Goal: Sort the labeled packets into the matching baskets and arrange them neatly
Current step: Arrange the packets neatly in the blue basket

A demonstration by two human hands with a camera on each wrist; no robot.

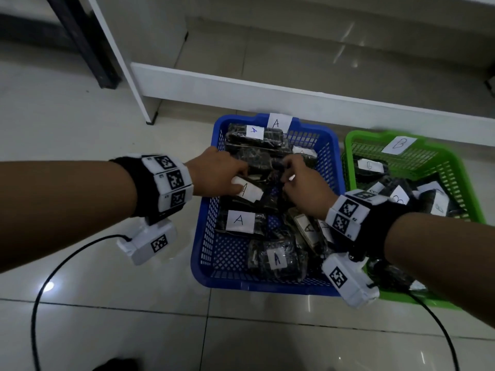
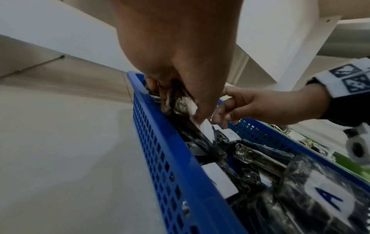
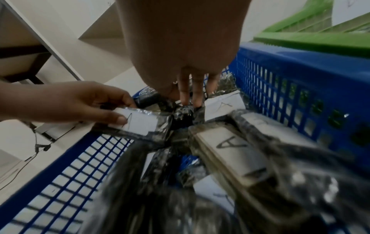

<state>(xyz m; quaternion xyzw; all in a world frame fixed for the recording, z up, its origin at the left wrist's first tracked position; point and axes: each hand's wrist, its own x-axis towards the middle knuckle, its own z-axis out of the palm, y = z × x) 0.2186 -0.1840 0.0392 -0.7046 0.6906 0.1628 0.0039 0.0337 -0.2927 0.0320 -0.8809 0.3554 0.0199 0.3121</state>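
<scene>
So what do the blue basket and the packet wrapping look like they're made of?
Blue basket: probably rigid moulded plastic, judging by its lattice walls and smooth, slightly glossy rim. Packet held by the left hand: seemingly clear, crinkly plastic film over dark contents, with a matte paper label.

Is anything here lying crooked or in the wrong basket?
No wrong letters are readable. The blue basket looks untidy: its A packets lie at mixed angles, and one stands tilted on its edge. The left hand pinches another A packet; the right hand reaches beside it.
</scene>
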